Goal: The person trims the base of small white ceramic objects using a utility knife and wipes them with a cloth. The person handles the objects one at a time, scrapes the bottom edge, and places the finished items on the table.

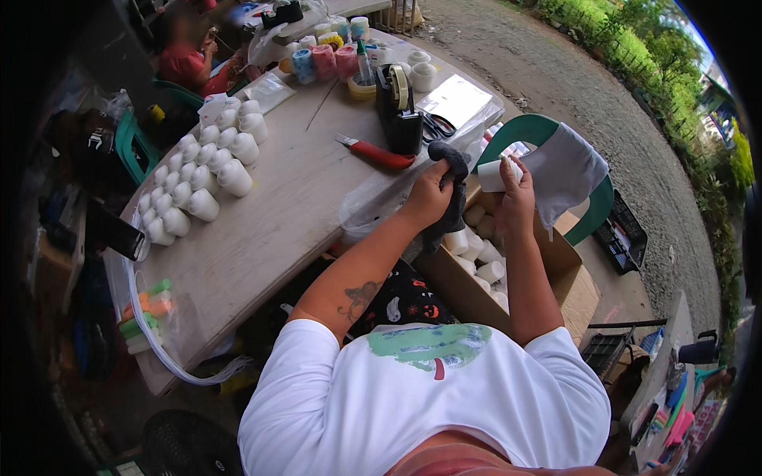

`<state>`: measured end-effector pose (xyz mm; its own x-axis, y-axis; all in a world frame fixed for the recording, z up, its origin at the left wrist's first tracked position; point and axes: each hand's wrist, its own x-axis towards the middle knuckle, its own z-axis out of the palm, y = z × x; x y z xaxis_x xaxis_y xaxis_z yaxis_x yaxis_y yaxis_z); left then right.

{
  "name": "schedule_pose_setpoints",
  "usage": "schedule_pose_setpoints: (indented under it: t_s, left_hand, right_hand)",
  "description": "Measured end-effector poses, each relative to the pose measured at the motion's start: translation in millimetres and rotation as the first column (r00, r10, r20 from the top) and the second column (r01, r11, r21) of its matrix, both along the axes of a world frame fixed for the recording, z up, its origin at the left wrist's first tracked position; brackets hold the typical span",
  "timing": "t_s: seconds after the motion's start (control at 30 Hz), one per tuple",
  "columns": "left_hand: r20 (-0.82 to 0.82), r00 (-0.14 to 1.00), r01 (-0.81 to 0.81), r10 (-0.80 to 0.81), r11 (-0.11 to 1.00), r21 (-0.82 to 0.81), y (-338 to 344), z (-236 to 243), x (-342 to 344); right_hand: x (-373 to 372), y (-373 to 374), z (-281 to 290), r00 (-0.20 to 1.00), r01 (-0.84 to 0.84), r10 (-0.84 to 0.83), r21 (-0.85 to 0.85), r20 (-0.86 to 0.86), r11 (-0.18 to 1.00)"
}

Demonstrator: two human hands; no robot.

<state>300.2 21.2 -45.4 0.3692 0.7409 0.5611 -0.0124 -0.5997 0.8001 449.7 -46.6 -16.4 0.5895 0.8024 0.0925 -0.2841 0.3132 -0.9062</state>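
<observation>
My left hand (429, 192) grips a bunched dark grey cloth (455, 210) just above the table's near right edge. Beside it, my right hand (517, 198) holds a white, candle-like cylinder (490, 177) sideways between thumb and fingers. Below both hands is an open cardboard box (573, 293) holding several loose white cylinders (490, 271). Several more, with rounded tops, stand in rows (234, 178) on the left of the tabletop (290, 182). A red-handled blade tool (385, 159), a black tape dispenser (399, 123) and scissors (436, 127) lie beyond my left hand.
A green chair (587, 224) with a pale grey cloth (567, 163) stands right of the box, near a black crate (623, 242). Coloured cylinders (324, 59) sit at the table's back. A person in red (186, 67) sits at upper left. Gravel (651, 186) runs along the right.
</observation>
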Motion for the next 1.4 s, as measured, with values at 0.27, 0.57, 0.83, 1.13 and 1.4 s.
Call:
schedule_pose_setpoints:
  t_s: [0.27,0.57,0.83,1.13,1.4]
  left_hand:
    - [-0.036,0.987,-0.148,0.154,0.982,0.121,37.0,88.6,-76.0]
    - [-0.652,0.401,-0.63,0.643,0.711,0.313,49.3,40.0,-178.6]
    - [0.557,0.83,0.383,-0.026,0.753,-0.535,-33.6,40.8,-170.9]
    - [0.743,0.647,0.55,0.172,0.568,-0.611,-28.6,23.1,-217.8]
    - [0.627,0.778,0.44,0.016,0.699,-0.564,-40.8,29.1,-235.6]
  right_hand:
    - [-2.4,-15.2,8.3,0.993,-0.114,0.114,0.051,-0.001,0.992]
    - [-75.3,11.3,16.5,0.925,-0.32,0.31,0.01,0.22,0.947]
    - [-176.3,12.1,38.1,0.601,-0.588,0.389,0.056,0.698,0.807]
    - [-153.1,107.9,18.3,0.161,-0.126,0.133,-0.113,0.978,0.986]
    - [-151.8,130.8,8.4,-0.148,0.139,0.447,-0.429,0.882,0.893]
